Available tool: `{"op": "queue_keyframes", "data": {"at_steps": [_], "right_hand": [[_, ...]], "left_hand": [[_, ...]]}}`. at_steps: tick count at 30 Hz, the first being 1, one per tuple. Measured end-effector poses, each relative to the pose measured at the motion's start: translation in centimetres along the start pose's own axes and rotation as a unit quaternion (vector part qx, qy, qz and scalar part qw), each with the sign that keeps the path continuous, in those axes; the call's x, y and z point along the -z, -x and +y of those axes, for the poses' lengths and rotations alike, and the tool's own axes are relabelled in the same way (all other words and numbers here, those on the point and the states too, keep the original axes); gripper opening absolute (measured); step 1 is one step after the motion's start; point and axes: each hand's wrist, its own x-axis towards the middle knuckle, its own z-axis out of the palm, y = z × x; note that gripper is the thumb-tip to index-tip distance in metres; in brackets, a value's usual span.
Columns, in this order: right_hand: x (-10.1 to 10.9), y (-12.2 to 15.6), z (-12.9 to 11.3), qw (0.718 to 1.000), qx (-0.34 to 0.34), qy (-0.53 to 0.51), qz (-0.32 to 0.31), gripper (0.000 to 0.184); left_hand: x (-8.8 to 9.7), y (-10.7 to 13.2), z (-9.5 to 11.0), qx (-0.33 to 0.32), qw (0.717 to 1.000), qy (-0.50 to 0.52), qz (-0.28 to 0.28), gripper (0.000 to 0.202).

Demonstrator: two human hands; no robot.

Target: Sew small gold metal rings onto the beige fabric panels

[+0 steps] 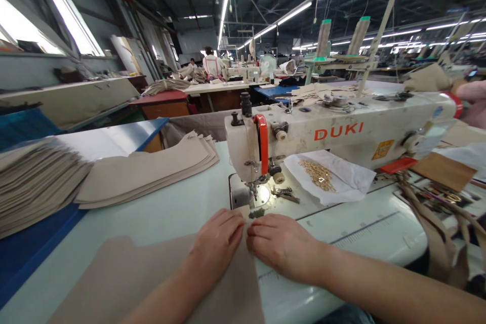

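Note:
A large beige fabric panel lies on the pale green sewing table, its narrow corner pointing at the needle area of a white sewing machine. My left hand is closed on the panel's edge just in front of the presser foot. Facing it, my right hand pinches the same edge with bent fingers. A small beige piece shows beyond my left fingertips, at the machine's plate. What exactly lies between the fingertips is partly hidden.
Stacked beige panels lie to the left, beside a thicker pile. Gold rings rest on white paper under the machine arm. Small metal tools sit near the needle. Beige straps hang at right.

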Motion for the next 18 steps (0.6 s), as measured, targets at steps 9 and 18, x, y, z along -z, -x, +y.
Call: {"op": "queue_keyframes", "data": {"at_steps": [9,18], "right_hand": [[-0.20,0.02,0.14,1.000,-0.008,-0.008,0.004,0.017],[0.13,-0.06,-0.01,1.000,-0.013,-0.011,0.000,0.020]], "left_hand": [[-0.29,-0.21,0.20,-0.002,1.000,-0.010,-0.008,0.022],[0.07,-0.31,0.26,-0.009,1.000,-0.026,-0.012,0.024]]}}
